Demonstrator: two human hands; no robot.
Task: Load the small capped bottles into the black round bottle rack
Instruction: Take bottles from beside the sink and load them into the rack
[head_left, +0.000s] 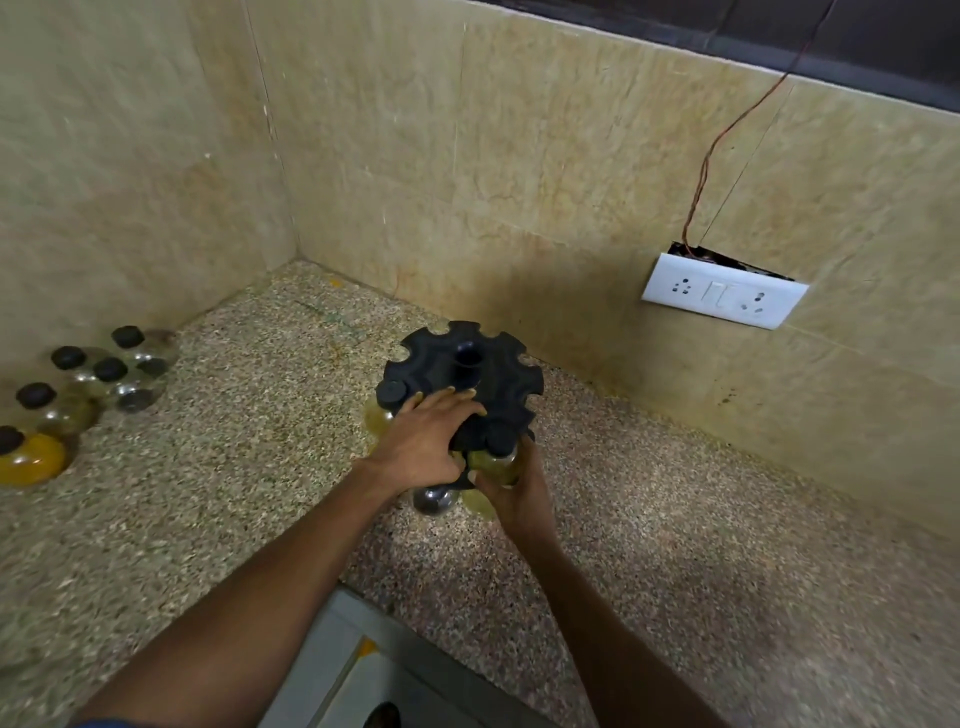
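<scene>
Black round bottle rack (488, 364) standing on the speckled stone desk (701, 545), near the back wall and toward the middle of the desk's width, notched top plate facing up. Left hand (426, 441) laid palm-down on the near left part of the rack, fingers spread and bent over the top plate, pressing on it; forearm running in from the lower left, wrist straight. Right hand (514, 493) just below the rack's near edge, palm turned up and inward, fingers curled round a yellowish capped bottle (498, 457) whose black cap sits at a notch of the rack; forearm coming up from the lower right. Another capped bottle (390, 395) hanging in a notch on the rack's left side, touching the left hand's fingers. Below the hands, a dark bottle (434, 501) in the rack's lower part, mostly hidden. Five loose bottles (78, 395) with black caps grouped near the desk's far left edge, against the side wall, well apart from the rack. White switch plate (722, 296) on the back wall to the right, thin wire (727, 135) rising from it.
</scene>
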